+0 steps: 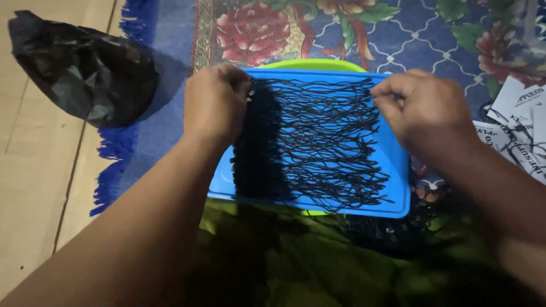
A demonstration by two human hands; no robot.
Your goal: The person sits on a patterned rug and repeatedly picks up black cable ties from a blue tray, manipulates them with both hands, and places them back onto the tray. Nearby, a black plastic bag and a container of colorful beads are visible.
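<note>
Nearest the camera lies a green cloth [318, 256] over the person's lap, in deep shadow, with both forearms reaching across it. On it rests a blue plastic tray [392, 170], with a green rim [313, 64] of something showing behind it and a sliver below. A mass of black strings [324, 142] is spread across the tray, bunched thick and dark at the left and fanning into separate wavy strands to the right.

The left hand [213, 105] is closed over the dense left end of the strings, fingers curled down on the bundle at the tray's edge. The right hand [421, 111] is pinched shut on the loose right ends near the upper right corner of the tray.

To do this step well, I judge the left grip should hold the bundle firmly while the right draws only a few strands at a time, keeping them flat over the tray so they do not tangle.

The fingertips of both hands are hidden, so how many strands each holds cannot be told. The strings' ends are too fine to make out. More dark strands seem to lie in shadow below the tray's right corner. A black plastic bag [79, 68] sits on the floor [34, 170] at the left, a floral rug [341, 28] lies beyond, and printed paper tags [515, 125] are cut off at the right.
</note>
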